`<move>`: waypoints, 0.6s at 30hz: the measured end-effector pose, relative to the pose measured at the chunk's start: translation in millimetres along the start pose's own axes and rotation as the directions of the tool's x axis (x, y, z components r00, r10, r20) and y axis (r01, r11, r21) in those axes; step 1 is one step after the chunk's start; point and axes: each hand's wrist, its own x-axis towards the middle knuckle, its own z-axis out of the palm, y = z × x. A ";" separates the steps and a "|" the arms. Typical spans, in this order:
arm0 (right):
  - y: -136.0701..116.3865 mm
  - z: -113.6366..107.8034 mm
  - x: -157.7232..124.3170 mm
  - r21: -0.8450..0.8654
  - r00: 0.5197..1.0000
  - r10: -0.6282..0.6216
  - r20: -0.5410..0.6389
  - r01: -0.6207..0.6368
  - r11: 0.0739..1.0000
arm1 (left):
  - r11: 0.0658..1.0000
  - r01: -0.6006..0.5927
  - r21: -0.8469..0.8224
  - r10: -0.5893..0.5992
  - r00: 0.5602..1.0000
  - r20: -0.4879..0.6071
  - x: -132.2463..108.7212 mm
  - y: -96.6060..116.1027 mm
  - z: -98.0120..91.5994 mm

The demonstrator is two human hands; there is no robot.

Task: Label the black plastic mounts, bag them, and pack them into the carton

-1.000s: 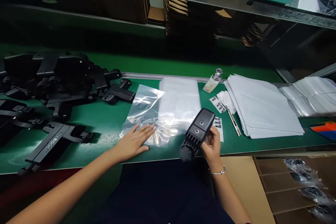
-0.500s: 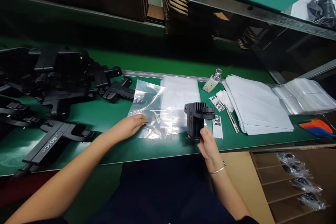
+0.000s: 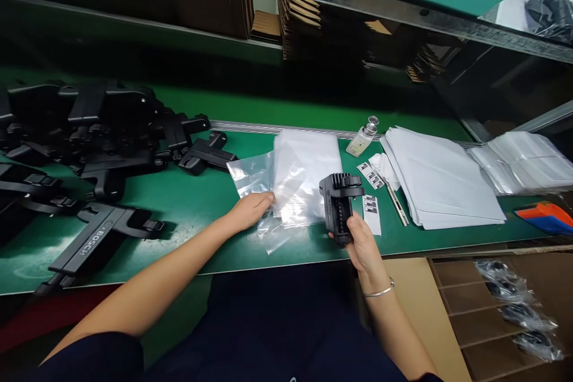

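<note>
My right hand (image 3: 360, 244) grips a black plastic part (image 3: 339, 205) by its lower end and holds it upright above the green bench top (image 3: 192, 209). My left hand (image 3: 251, 209) pinches the edge of a clear plastic bag (image 3: 271, 191), which is lifted and crumpled just left of the part. Under the bag lies a flat stack of clear bags (image 3: 308, 161). A strip of small printed labels (image 3: 371, 209) lies right beside the part.
A heap of black plastic parts (image 3: 94, 137) fills the left of the bench. White sheets (image 3: 441, 182) and more clear bags (image 3: 526, 161) lie to the right, with a small glass bottle (image 3: 366, 136) behind. A divided cardboard box (image 3: 496, 304) with bagged parts stands lower right.
My left hand slid right and closed on the clear bag, lifting and crumpling it. My right hand turned the black part from a slant to upright and moved it toward the bag.
</note>
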 end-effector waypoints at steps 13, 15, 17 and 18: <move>-19.7 25.4 7.5 -0.770 0.888 0.044 0.459 0.372 0.519 | 0.980 0.011 0.201 -0.018 0.999 0.033 -17.6 24.1 -8.8; -15.5 19.4 11.7 -0.802 0.894 0.012 0.448 0.396 0.446 | 0.954 0.030 0.299 -0.020 0.999 -0.037 -23.5 25.4 -11.0; -15.2 13.3 12.5 -0.801 0.876 -0.009 0.482 0.445 0.401 | 0.930 0.034 0.365 -0.002 0.996 -0.088 -22.8 24.2 -11.8; -16.6 11.3 11.6 -0.788 0.860 -0.004 0.511 0.470 0.397 | 0.929 0.024 0.370 0.009 0.996 -0.089 -19.9 22.5 -11.3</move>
